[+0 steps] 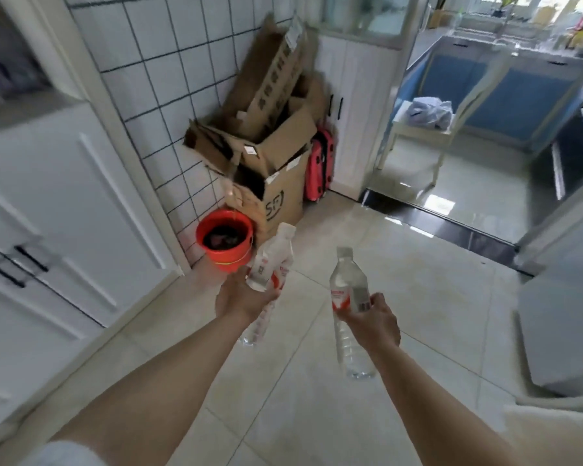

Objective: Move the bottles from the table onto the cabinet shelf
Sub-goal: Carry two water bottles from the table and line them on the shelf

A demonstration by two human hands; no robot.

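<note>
While both arms reach | left hand point(241, 297) grips one bottle point(270, 260) (possibly two) | right hand point(372, 319) grips one clear bottle point(347, 297)

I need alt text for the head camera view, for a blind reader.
Each hand holds a plastic bottle over a tiled floor: left hand on the left bottle, right hand on the right bottle. Behind stand a red bucket and cardboard boxes.

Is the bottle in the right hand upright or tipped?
Roughly upright, leaning slightly: the bottle has its cap above and base below the right hand gripping its middle.
</note>
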